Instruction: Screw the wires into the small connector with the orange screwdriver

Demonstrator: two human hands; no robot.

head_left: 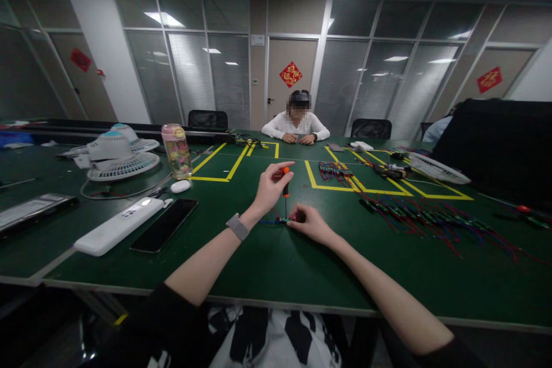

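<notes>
Screwdriver [285, 183] upright in left hand [268, 188] grip, tip on small board [282, 220] pinched by right hand [309, 222], bottle [176, 150] at 10 o'clock on table [267, 264].

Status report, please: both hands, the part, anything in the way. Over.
Left hand shut on screwdriver, upright, tip on wired part. Right hand pinches the part against the table. Wire pile lies apart, right.
</notes>
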